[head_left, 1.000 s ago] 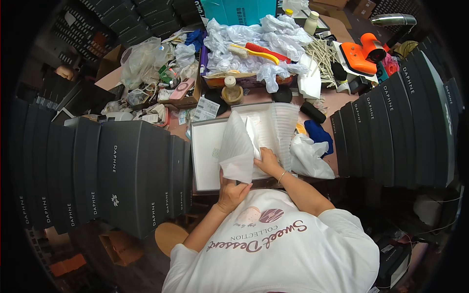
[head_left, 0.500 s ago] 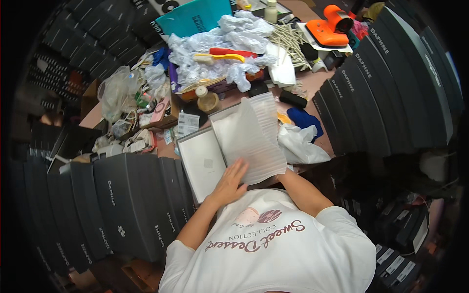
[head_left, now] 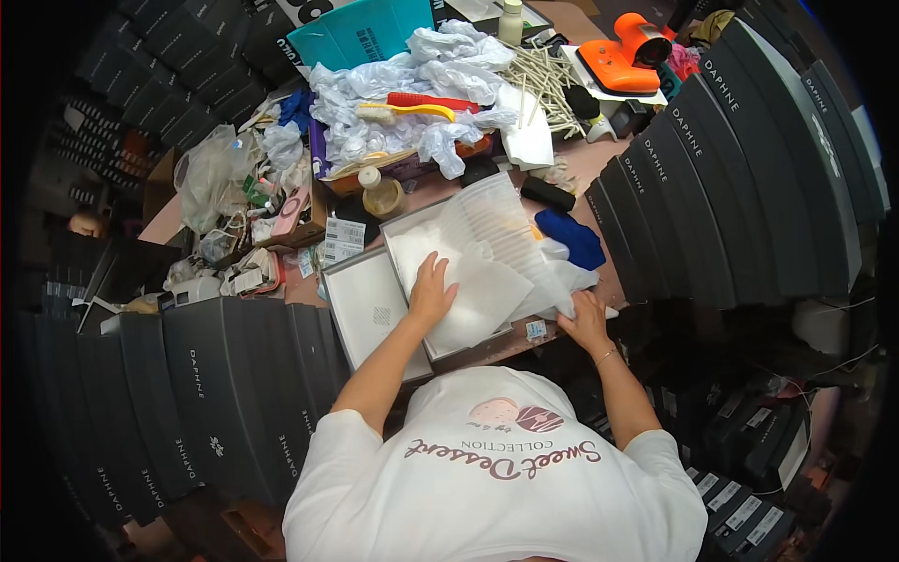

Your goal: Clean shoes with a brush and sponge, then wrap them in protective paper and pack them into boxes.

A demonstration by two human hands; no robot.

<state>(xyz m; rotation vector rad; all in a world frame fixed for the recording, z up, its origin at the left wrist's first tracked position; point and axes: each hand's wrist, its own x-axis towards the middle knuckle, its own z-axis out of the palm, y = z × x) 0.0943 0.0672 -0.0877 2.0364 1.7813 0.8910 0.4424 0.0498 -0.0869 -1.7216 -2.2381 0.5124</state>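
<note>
White tissue paper [head_left: 473, 290] fills most of the open shoe box [head_left: 440, 281] at the middle of the desk [head_left: 581, 173], so whatever lies under it cannot be seen. The left hand [head_left: 431, 292] lies flat on the tissue inside the box, its grip wide, fingers spread and pressing, closed on nothing. The right hand [head_left: 584, 321] is at the box's right front corner, its grip narrow, pinching the edge of a ribbed translucent sheet [head_left: 501, 229] that slants up over the box's right half and hides that side of it. One grey lid [head_left: 367, 309] lies just left of the box, touching it, its inside facing up.

Black boxes are stacked on both sides: one curved row [head_left: 215, 393] at the left and one [head_left: 740, 178] at the right. Their number is hard to tell, since the edges run into shadow and the view's rim cuts them off.

Behind the box, a heap of crumpled white plastic [head_left: 412, 84] covers a tray whose contents are mostly buried; one red-and-yellow brush [head_left: 417, 105] lies on top. A bundle of pale sticks [head_left: 548, 75] lies to its right, and one orange tool [head_left: 627, 51] beyond that. One small jar [head_left: 382, 195] stands near the box's far left corner. One blue cloth [head_left: 576, 239] lies just right of the box, partly under the sheet. A clear bag [head_left: 211, 173] at the left holds small items too jumbled to make out.
</note>
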